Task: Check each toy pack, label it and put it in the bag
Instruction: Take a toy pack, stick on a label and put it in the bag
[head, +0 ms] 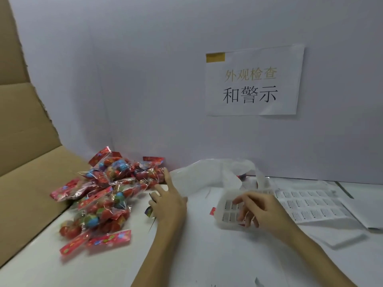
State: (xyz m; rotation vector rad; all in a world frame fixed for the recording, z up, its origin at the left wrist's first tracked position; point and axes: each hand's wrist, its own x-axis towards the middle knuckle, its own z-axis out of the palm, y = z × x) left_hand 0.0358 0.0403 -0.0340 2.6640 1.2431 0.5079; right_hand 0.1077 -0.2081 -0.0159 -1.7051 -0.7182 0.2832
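Both hands work the counter — left hand spread open toward the toy packs piled left, right hand fingers curled picking at the label sheet — bag waiting behind.

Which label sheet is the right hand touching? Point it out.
The small curled label sheet under the right hand, near the table's middle. The larger flat sheet lies farther right, untouched, with many more labels.

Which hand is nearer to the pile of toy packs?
Left. The left hand reaches beside the pile of toy packs, at its right edge; the right hand is farther right, on the label sheet.
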